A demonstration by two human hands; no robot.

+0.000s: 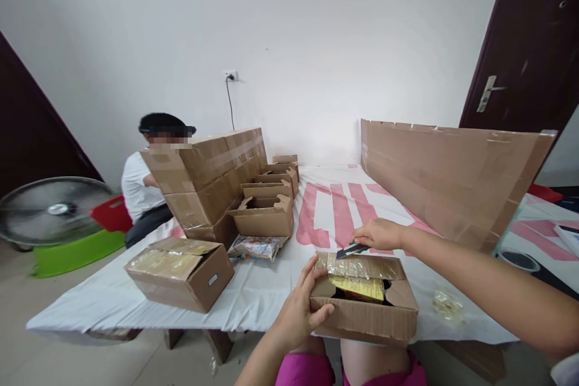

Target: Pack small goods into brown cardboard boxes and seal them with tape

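A small cardboard box (366, 321) sits at the table's front edge, close to my knees. One taped flap (375, 266) is partly raised at its top, and yellow printed contents (357, 287) show through the gap. My left hand (304, 301) grips the box's left end, thumb on the near side and fingers over the top. Above the far flap, my right hand (374, 235) is closed around a box cutter (351, 251). Its tip points left, at the taped flap; whether it touches the tape I cannot tell.
Another taped box (181, 271) lies at left beside a shiny printed packet (257, 247). Opened boxes (265, 217) line up behind, along stacked cartons (203, 163). Crumpled tape (447, 304) lies right. A cardboard panel (452, 175) stands at right. A person (140, 187) sits beyond the cartons.
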